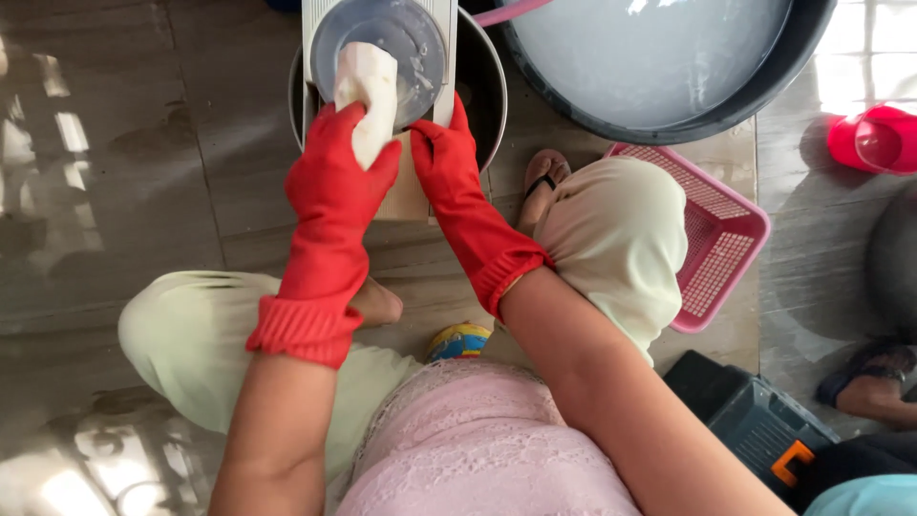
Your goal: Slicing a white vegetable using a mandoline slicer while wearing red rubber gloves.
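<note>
The left hand (334, 167) (red rubber glove) is closed around a peeled white root (368, 91), pressing it on a slicer board (406, 196) over a metal bowl (487, 81). The right hand (447, 158) clasps the board's edge.

We see the left hand (336, 170), red-gloved, gripping a peeled white root (368, 91) against a slicer board (409, 186) laid over a metal bowl (485, 81), while the right hand (449, 158) steadies the board's edge; a pink basket (726, 239) sits nearby on the floor (124, 172).
</note>
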